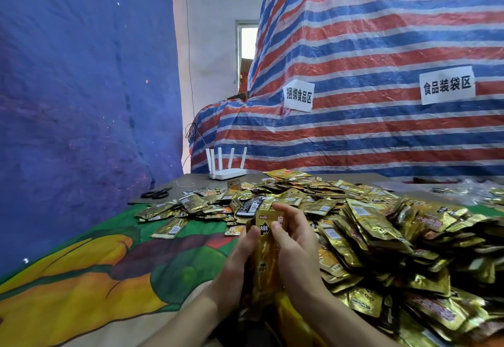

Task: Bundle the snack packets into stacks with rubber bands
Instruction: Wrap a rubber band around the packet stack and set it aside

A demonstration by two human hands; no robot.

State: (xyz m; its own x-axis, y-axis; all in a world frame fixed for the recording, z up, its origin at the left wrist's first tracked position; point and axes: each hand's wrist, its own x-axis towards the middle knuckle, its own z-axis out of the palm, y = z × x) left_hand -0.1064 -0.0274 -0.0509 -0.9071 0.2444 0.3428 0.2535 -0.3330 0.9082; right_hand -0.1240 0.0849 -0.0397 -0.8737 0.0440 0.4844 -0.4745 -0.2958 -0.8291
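Left hand and right hand: both curled round a small stack of gold snack packets, held upright between the palms, thumbs pressed on the front packet. The stack is raised above the near edge of the surface, which has a colourful printed cover. Loose packets are heaped just right of and behind the hands. Scissors and a white router lie at the far edge. A striped tarpaulin hangs behind.

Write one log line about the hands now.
left hand: holds packet stack | right hand: holds same stack | loose packets: heaped alongside | rubber band: not visible
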